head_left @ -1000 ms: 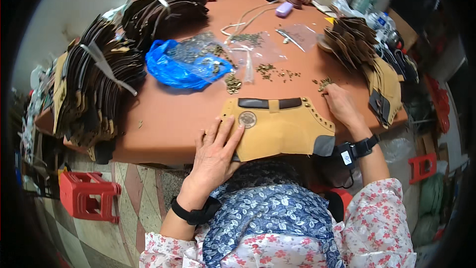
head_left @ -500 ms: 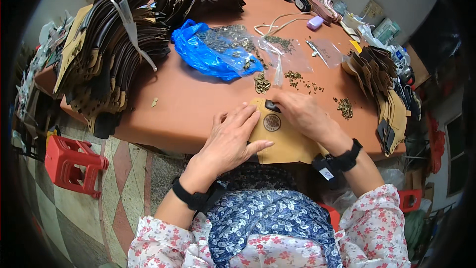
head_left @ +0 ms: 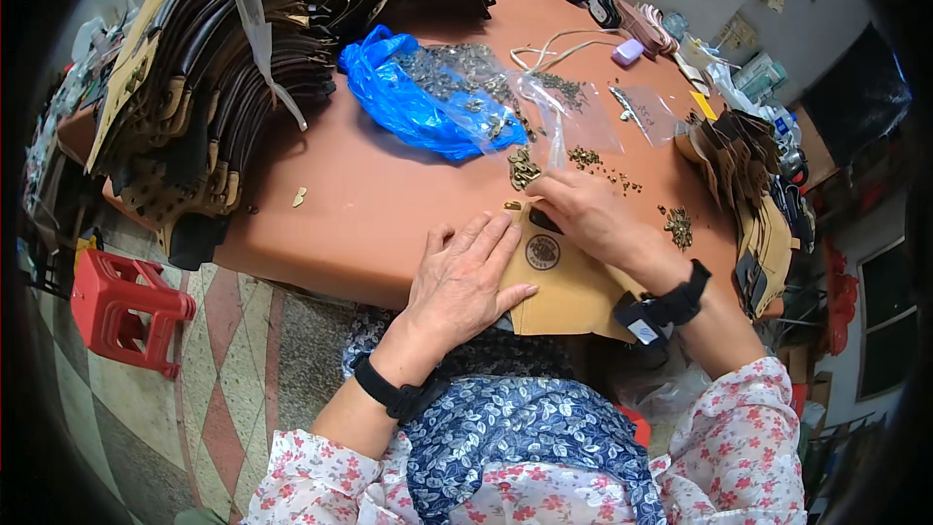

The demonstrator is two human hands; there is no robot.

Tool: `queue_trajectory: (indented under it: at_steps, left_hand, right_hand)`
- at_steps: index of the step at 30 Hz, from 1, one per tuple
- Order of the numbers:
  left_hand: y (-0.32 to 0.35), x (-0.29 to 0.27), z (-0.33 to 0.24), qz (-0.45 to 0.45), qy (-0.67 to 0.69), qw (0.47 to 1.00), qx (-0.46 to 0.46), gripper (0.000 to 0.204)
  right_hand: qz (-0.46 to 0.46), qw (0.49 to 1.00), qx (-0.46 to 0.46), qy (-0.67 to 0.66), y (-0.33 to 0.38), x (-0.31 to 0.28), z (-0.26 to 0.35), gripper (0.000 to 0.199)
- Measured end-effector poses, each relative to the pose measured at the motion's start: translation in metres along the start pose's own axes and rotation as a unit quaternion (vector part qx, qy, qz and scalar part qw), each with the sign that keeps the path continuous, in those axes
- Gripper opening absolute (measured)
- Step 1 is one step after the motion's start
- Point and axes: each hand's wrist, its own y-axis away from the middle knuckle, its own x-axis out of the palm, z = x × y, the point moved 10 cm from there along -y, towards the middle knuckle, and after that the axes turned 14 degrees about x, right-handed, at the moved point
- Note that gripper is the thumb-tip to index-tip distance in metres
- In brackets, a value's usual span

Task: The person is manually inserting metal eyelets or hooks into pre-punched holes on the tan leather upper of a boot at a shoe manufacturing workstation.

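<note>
A tan leather piece [head_left: 573, 294] with a round dark stamp lies at the table's front edge, its lower part hanging over. Flat across its left side rests my left hand [head_left: 464, 272], fingers stretched out and thumb spread on the leather. My right hand [head_left: 588, 216] has its thumb and fingers pinched together at the upper edge, above a black patch [head_left: 544, 221]. Whatever is between those fingertips is hidden. One small brass-coloured fitting [head_left: 512, 205] sits at the piece's top left corner. Just beyond is a pile of brass-coloured fittings [head_left: 524, 170].
Tied stacks of dark leather pieces [head_left: 209, 68] stand at the left. A blue plastic bag [head_left: 394, 102] holds metal fittings. Small rivet-like parts [head_left: 583, 157] and another little pile [head_left: 678, 227] lie to the right, near more leather pieces [head_left: 763, 243]. A red stool [head_left: 126, 306] is on the floor.
My right hand has moved slightly toward the fittings pile and the leather's upper edge. A brass-coloured fitting now shows at the top left corner. The view has shifted a little.
</note>
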Motion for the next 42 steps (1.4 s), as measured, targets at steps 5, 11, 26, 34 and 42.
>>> queue_trajectory:
  at_steps: [5, 11, 26, 34, 42]
  left_hand:
    - [0.002, 0.0, 0.001, -0.005, 0.002, 1.0, -0.007, 0.069]
    - [-0.001, -0.001, 0.0, -0.01, 0.004, 1.0, -0.004, 0.068]
    - [-0.003, -0.001, 0.0, 0.002, 0.009, 1.0, -0.013, 0.067]
    - [-0.003, -0.001, -0.001, 0.011, -0.002, 1.0, -0.011, 0.067]
    - [-0.003, -0.001, 0.001, 0.017, 0.009, 1.0, -0.012, 0.067]
  right_hand:
    - [0.064, 0.987, 0.104, -0.109, -0.002, -0.04, -0.012, 0.012]
    - [-0.058, 0.998, 0.023, -0.001, -0.031, -0.062, -0.006, 0.011]
    - [0.033, 0.988, 0.068, -0.132, -0.014, 0.009, -0.02, 0.014]
    - [0.044, 0.992, 0.048, -0.112, -0.014, 0.018, -0.014, 0.014]
    - [-0.004, 0.996, 0.043, -0.079, -0.005, -0.013, -0.005, 0.015]
